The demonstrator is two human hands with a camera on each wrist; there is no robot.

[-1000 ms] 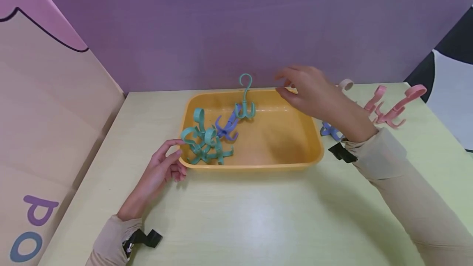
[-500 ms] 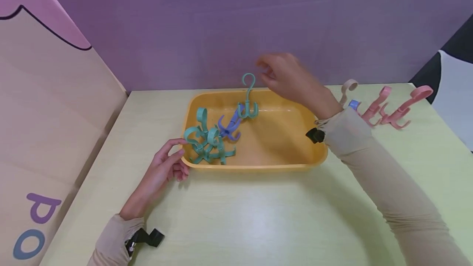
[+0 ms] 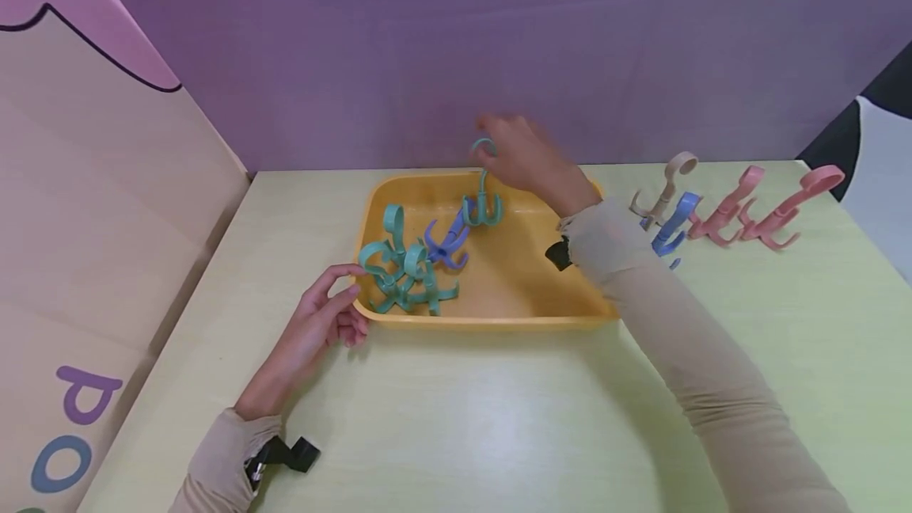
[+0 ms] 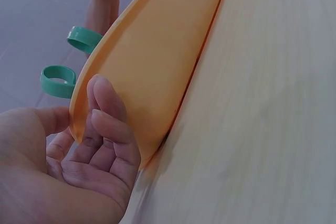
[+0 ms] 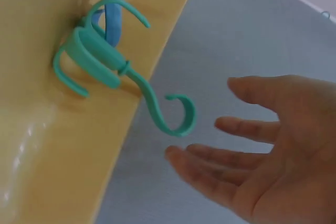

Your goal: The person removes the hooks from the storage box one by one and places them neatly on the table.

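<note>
My left hand (image 3: 313,315) pinches the left rim of a yellow plastic tray (image 3: 492,323), as the left wrist view also shows. Above the tray's back rim, my right hand (image 3: 523,153) is beside the curled top of a green swivel hook hanger (image 3: 484,210). In the right wrist view its fingers are spread around that hook (image 5: 181,121), with a gap between. The green hanger leans on the back wall, over a purple-blue hook hanger (image 3: 449,246). Several more green hook hangers (image 3: 395,283) are bunched in the tray's left end.
Right of the tray, a beige hook hanger (image 3: 670,188), a blue one (image 3: 673,228) and two pink ones (image 3: 723,212) lie on the pale table (image 3: 456,418). A purple panel (image 3: 356,62) rises behind the table, with a printed panel (image 3: 107,220) at left.
My right hand has moved left from the tray's right side to the top of the back green hanger. My left hand stays on the rim.
</note>
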